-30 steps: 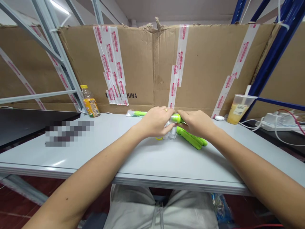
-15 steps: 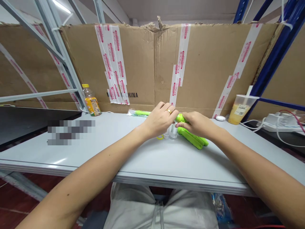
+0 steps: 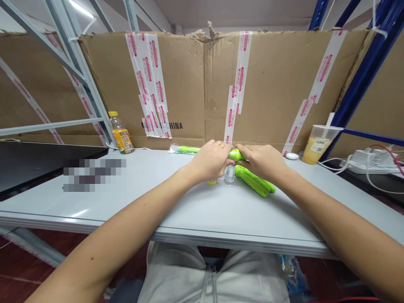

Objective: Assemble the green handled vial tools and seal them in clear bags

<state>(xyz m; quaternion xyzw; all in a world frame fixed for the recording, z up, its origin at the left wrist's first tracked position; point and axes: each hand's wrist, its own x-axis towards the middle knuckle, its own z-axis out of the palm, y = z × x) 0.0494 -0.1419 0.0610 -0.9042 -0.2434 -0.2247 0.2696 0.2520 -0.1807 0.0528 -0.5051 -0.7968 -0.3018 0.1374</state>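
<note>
Between my two hands, just above the table, is a bright green cylindrical plastic piece (image 3: 235,154), largely covered by fingers. My left hand (image 3: 210,160) is closed around its left end, a ring on one finger. My right hand (image 3: 263,160) grips the green end from the right. Below them a small clear plastic cup (image 3: 230,176) stands on the table. A white cap-like piece (image 3: 220,180) and a yellow ring (image 3: 212,182) lie beside it, partly behind my left hand. To the right lies a green tool with two long handles (image 3: 254,182).
A green stick in clear wrapping (image 3: 186,149) lies at the back of the table (image 3: 202,210). A juice bottle (image 3: 123,139) stands back left. At back right are a drink cup with straw (image 3: 318,145), a white case (image 3: 292,156) and a power strip (image 3: 362,164). Cardboard (image 3: 183,84) walls the rear.
My hands have turned about the green piece: half a second ago the fingers stood further apart and my left fingers were raised; now both hands are close together again. The things on the table have stayed put.
</note>
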